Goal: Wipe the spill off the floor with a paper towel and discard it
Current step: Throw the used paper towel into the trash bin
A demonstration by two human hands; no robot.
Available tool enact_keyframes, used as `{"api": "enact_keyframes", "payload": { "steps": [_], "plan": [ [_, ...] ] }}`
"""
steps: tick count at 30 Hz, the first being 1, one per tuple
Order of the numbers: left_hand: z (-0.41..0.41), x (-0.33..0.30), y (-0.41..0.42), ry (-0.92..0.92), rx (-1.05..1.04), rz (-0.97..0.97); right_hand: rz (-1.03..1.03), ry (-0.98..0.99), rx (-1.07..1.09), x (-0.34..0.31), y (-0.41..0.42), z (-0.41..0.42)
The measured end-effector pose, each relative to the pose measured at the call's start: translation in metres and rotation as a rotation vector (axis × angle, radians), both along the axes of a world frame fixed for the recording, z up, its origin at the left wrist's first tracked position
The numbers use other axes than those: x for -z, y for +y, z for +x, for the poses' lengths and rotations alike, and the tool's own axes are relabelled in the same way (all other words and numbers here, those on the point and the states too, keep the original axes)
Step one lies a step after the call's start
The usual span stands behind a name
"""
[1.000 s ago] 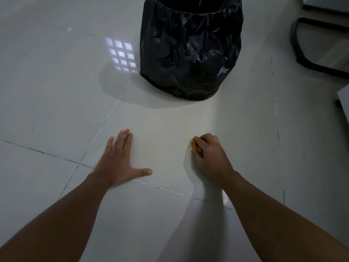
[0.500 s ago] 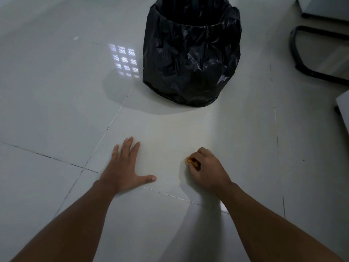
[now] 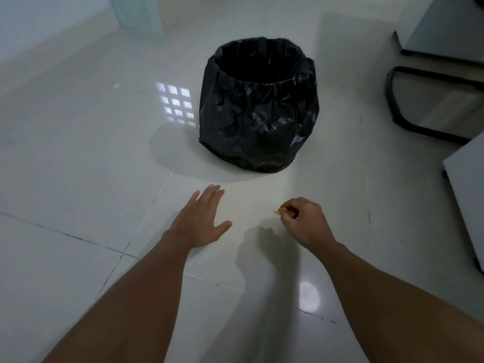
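My right hand [image 3: 305, 221] is closed around a small crumpled paper towel [image 3: 281, 211], stained orange-yellow, of which only a tip shows past the fingers. The hand hovers above the pale tiled floor [image 3: 78, 166] and casts a shadow below it. My left hand [image 3: 200, 221] lies flat on the floor with fingers spread, left of the right hand. A bin lined with a black plastic bag [image 3: 259, 111] stands open just beyond both hands. I see no spill on the tiles near the hands.
A black chair base [image 3: 419, 103] and grey furniture [image 3: 445, 30] stand at the right. Another grey panel edge [image 3: 468, 195] is at the far right. A wall and door frame [image 3: 136, 14] close off the far left.
My right hand has lifted off the floor with the stained towel in it. The view has tilted up, so the whole bin shows. The left hand stays flat on the tile.
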State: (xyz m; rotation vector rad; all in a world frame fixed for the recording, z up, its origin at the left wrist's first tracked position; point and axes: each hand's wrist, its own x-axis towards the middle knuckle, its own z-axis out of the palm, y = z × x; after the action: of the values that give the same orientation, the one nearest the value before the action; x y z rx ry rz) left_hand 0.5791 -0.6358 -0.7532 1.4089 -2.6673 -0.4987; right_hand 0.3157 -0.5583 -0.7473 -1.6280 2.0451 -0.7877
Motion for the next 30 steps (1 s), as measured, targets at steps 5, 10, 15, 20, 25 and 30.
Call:
{"api": "enact_keyframes", "payload": {
  "steps": [5,10,15,20,25,30],
  "plan": [
    [-0.029,-0.054,-0.025,0.037,0.011,-0.035,-0.082,0.008,-0.035,-0.048,-0.034,0.002],
    [-0.052,-0.114,-0.067,0.116,-0.056,-0.225,-0.216,0.012,-0.028,-0.103,-0.079,-0.003],
    [-0.068,-0.16,-0.106,0.173,-0.05,-0.365,-0.142,-0.009,0.012,-0.143,-0.117,-0.013],
    [-0.072,-0.14,-0.123,0.126,0.019,-0.409,0.076,0.108,-0.128,-0.104,-0.119,-0.021],
    [-0.076,-0.121,-0.143,0.177,0.043,-0.571,0.321,0.185,-0.229,-0.062,-0.13,-0.023],
    [-0.087,-0.104,-0.147,0.24,0.118,-0.603,0.402,0.218,-0.226,-0.035,-0.138,-0.02]
  ]
}}
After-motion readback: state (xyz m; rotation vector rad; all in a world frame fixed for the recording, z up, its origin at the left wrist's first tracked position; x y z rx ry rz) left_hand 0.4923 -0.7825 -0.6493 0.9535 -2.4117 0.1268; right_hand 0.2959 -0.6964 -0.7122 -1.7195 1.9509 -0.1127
